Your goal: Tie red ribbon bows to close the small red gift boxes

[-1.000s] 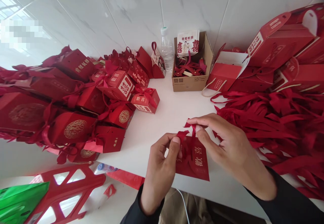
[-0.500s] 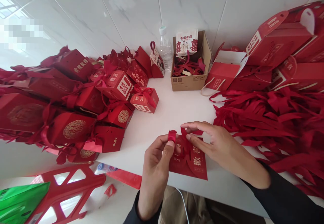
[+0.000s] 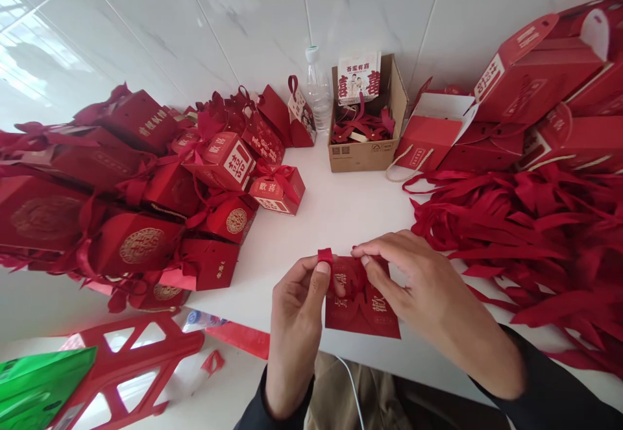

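Note:
A red gift box (image 3: 363,325) with gold characters sits near the table's front edge, between my hands. My left hand (image 3: 302,307) pinches a loop of red ribbon (image 3: 325,256) between thumb and fingers, just over the box's left side. On the other side, my right hand (image 3: 403,274) pinches another part of the ribbon between thumb and forefinger, above the box top. The ribbon's middle lies across the top of the box, partly hidden by my fingers.
Finished-looking red boxes with bows (image 3: 141,242) crowd the table's left side. A cardboard box (image 3: 363,157) and a plastic bottle (image 3: 318,96) stand by the wall. Loose red ribbons (image 3: 516,235) and larger red boxes (image 3: 540,80) fill the right. A red plastic stool (image 3: 146,352) is lower left.
My left hand has shifted slightly left with its ribbon loop. My right fingers have closed in on the ribbon, and less of its loop shows there.

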`<state>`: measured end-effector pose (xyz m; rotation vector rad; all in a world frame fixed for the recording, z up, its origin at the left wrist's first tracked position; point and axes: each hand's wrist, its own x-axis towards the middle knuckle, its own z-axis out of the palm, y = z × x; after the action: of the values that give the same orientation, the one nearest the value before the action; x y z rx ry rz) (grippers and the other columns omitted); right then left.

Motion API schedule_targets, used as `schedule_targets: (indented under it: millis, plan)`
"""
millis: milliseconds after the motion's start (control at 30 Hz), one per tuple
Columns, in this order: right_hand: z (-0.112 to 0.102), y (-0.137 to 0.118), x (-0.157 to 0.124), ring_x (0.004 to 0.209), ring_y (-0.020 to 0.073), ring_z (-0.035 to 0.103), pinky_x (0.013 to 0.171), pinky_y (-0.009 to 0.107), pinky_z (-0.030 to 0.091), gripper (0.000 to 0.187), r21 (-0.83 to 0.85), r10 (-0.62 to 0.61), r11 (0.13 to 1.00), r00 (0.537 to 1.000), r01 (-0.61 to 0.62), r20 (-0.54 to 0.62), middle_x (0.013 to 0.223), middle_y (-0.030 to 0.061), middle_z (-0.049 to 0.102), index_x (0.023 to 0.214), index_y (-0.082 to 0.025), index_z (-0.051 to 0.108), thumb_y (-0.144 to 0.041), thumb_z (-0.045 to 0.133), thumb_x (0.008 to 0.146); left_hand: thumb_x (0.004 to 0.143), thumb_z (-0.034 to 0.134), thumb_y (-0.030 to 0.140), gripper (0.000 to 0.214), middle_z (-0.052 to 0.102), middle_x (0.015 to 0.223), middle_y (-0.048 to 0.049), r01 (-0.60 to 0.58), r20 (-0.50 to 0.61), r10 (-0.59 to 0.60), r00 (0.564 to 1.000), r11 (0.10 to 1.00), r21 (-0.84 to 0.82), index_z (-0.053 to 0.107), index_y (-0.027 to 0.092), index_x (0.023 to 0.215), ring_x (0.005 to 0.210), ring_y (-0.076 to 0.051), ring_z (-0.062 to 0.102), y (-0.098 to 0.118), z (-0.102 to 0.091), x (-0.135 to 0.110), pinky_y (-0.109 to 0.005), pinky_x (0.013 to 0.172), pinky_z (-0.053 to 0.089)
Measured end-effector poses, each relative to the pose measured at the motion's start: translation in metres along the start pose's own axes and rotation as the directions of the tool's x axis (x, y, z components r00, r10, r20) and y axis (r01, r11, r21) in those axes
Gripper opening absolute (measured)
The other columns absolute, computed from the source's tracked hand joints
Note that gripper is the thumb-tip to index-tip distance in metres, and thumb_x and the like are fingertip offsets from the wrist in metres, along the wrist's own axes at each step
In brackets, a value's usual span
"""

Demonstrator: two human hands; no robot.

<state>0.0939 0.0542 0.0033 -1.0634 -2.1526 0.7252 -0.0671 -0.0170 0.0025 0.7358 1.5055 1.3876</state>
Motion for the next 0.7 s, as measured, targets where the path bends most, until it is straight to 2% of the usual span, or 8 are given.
schedule_targets:
  millis: [67, 167, 300, 400, 467, 567, 700]
  plan:
    - [0.001, 0.000, 0.000, 0.095, 0.0220, 0.070, 0.087, 0.038, 0.056, 0.019, -0.026, -0.008, 1.000, 1.000, 0.008, -0.012, 0.099, 0.0032, 0.078, 0.101, -0.024, 0.069, -0.017, 0.052, 0.101, 0.096, 0.071, 0.043, 0.024, 0.060, 0.062, 0.0032, -0.004, 0.018, 0.004, 1.000, 1.000, 0.007, 0.076, 0.020, 0.094, 0.064, -0.010, 0.052, 0.000, 0.000, 0.000, -0.019, 0.066, 0.049]
    - [0.001, 0.000, 0.000, 0.093, 0.0226, 0.072, 0.085, 0.038, 0.057, 0.016, 0.006, 0.050, 0.999, 0.999, -0.049, -0.009, 0.098, 0.0030, 0.077, 0.107, -0.026, 0.068, -0.020, 0.056, 0.097, 0.097, 0.069, 0.044, 0.026, 0.061, 0.060, 0.0036, 0.000, 0.042, -0.001, 0.999, 1.000, 0.012, 0.076, 0.019, 0.100, 0.062, -0.010, 0.054, -0.001, 0.000, 0.001, -0.021, 0.068, 0.050]
    - [-0.002, 0.000, -0.001, 0.085, 0.0212, 0.073, 0.075, 0.035, 0.059, 0.029, 0.118, 0.189, 0.975, 0.982, -0.189, 0.017, 0.092, 0.0008, 0.073, 0.123, -0.029, 0.065, -0.026, 0.060, 0.095, 0.098, 0.067, 0.045, 0.030, 0.059, 0.059, 0.0043, 0.009, 0.062, -0.013, 0.998, 0.998, 0.065, 0.076, 0.017, 0.099, 0.059, -0.010, 0.054, 0.000, 0.000, 0.003, -0.022, 0.064, 0.046]
    - [-0.004, -0.001, -0.002, 0.084, 0.0197, 0.072, 0.068, 0.030, 0.059, 0.034, 0.217, 0.250, 0.943, 0.967, -0.254, 0.044, 0.093, -0.0005, 0.071, 0.127, -0.031, 0.063, -0.025, 0.062, 0.094, 0.099, 0.065, 0.046, 0.032, 0.057, 0.056, 0.0045, 0.012, 0.089, -0.022, 0.996, 0.994, 0.112, 0.076, 0.016, 0.095, 0.058, -0.011, 0.053, 0.003, 0.001, 0.005, -0.023, 0.061, 0.042]
    - [-0.005, -0.003, -0.002, 0.086, 0.0186, 0.072, 0.067, 0.028, 0.059, 0.032, 0.285, 0.258, 0.921, 0.964, -0.266, 0.068, 0.096, -0.0011, 0.071, 0.125, -0.032, 0.064, -0.023, 0.061, 0.094, 0.099, 0.064, 0.044, 0.031, 0.056, 0.056, 0.0046, 0.009, 0.110, -0.024, 0.994, 0.991, 0.136, 0.076, 0.016, 0.092, 0.057, -0.011, 0.052, 0.006, 0.002, 0.005, -0.024, 0.060, 0.041]
    - [-0.007, -0.008, -0.001, 0.086, 0.0159, 0.073, 0.072, 0.026, 0.060, 0.020, 0.369, 0.237, 0.892, 0.965, -0.262, 0.111, 0.096, -0.0026, 0.073, 0.115, -0.031, 0.067, -0.026, 0.059, 0.098, 0.099, 0.062, 0.041, 0.031, 0.056, 0.057, 0.0040, -0.022, 0.151, -0.009, 0.988, 0.979, 0.202, 0.075, 0.016, 0.086, 0.057, -0.011, 0.050, 0.011, 0.003, 0.006, -0.025, 0.061, 0.039]
    - [-0.007, -0.014, 0.001, 0.095, 0.0140, 0.073, 0.083, 0.025, 0.058, 0.015, 0.353, 0.138, 0.922, 0.987, -0.158, 0.081, 0.103, -0.0038, 0.075, 0.108, -0.030, 0.069, -0.024, 0.057, 0.101, 0.099, 0.058, 0.038, 0.029, 0.056, 0.060, 0.0032, -0.078, 0.222, 0.007, 0.975, 0.946, 0.315, 0.077, 0.016, 0.093, 0.060, -0.013, 0.048, 0.019, 0.005, 0.005, -0.027, 0.062, 0.039]
